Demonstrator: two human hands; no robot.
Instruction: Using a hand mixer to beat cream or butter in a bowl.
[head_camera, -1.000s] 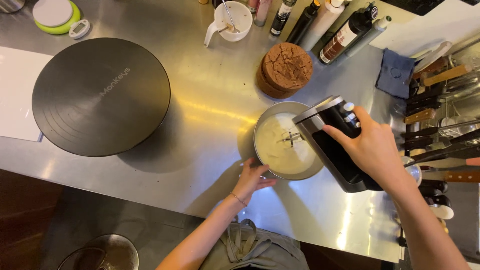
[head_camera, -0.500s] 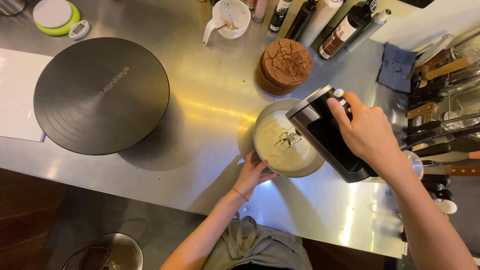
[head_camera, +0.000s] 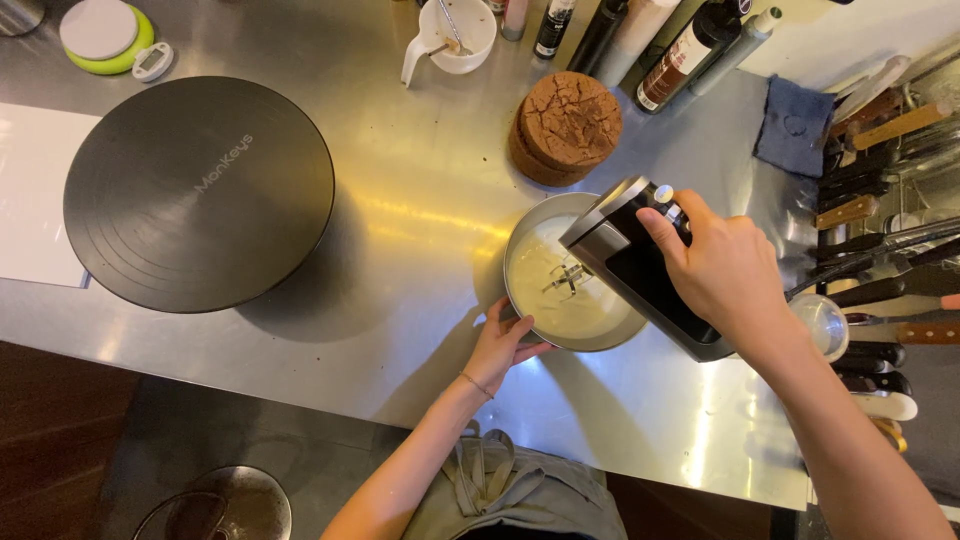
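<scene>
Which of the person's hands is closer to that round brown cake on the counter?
The right hand. It grips the hand mixer just below and to the right of the brown cake. The left hand holds the bowl at its near rim, farther off.

My right hand (head_camera: 725, 275) grips the mixer (head_camera: 640, 265), beaters in the cream (head_camera: 570, 290); my left hand (head_camera: 500, 345) steadies the bowl (head_camera: 530, 215)
</scene>
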